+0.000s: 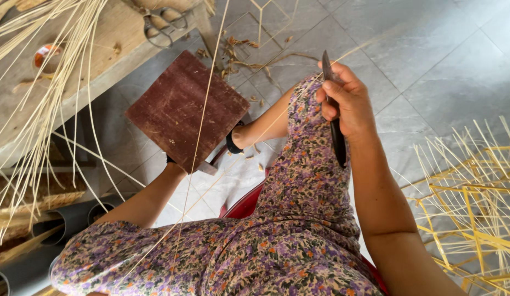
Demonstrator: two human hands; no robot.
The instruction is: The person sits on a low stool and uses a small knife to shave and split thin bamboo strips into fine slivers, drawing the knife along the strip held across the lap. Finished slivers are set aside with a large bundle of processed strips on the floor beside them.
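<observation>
While the right hand [348, 101] is closed round a dark knife [336, 118], blade tip up past the fingers and handle end below the palm, a thin strip [197, 145] runs diag. from that hand down-left across the floral lap [298, 181]. Left hand is hidden under a reddish-brown board [186, 109], so can't tell its grip; only wrist w/ black band shows. Scissors [161, 24] lie on the wooden surface [109, 55] top left, well apart. Yellow frame [474, 208] at right on the tiled floor [430, 60].
</observation>
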